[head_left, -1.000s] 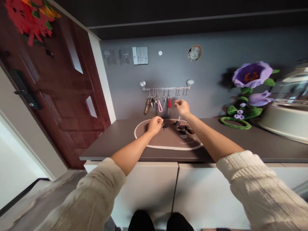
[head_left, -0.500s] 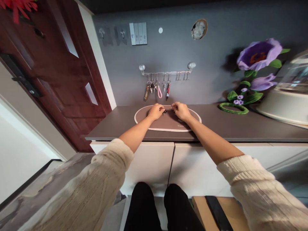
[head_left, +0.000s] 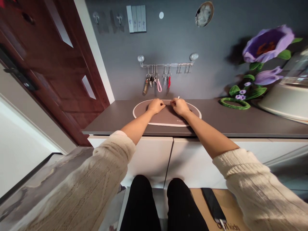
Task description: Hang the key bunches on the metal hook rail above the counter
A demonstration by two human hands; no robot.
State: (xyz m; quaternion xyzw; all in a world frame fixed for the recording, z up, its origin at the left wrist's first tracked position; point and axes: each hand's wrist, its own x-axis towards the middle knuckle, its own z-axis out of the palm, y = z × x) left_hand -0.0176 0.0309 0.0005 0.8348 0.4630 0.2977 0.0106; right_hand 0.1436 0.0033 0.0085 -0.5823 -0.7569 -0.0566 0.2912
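Observation:
Both hands work low over an oval brown mat (head_left: 166, 120) with a pale rim, lying on the dark counter. My left hand (head_left: 156, 106) has its fingers pinched together on a small dark key, mostly hidden by the fingers. Close beside it, my right hand (head_left: 179, 106) is also closed in a pinch. A small thin piece shows at its fingertips, too little to name. Behind the right knuckles a short white strip (head_left: 178, 97) sticks up. Above the hands, several keys (head_left: 153, 79), a pink loop (head_left: 159, 85) and a red key fob (head_left: 169, 81) hang from a clear hook rail (head_left: 167, 65).
Purple artificial flowers (head_left: 267, 45) with a green ring base stand right, by a white domed appliance (head_left: 284, 99). A dark red door (head_left: 55, 64) is at left. Below the counter (head_left: 115, 118) are white cabinet doors (head_left: 146, 157) and a cardboard box (head_left: 197, 200) bearing a black phone (head_left: 213, 203).
The view has tipped down slightly. The dark key that showed below my left fingers is now mostly hidden. A white strip now shows behind my right hand. Both hands stay close together over the mat.

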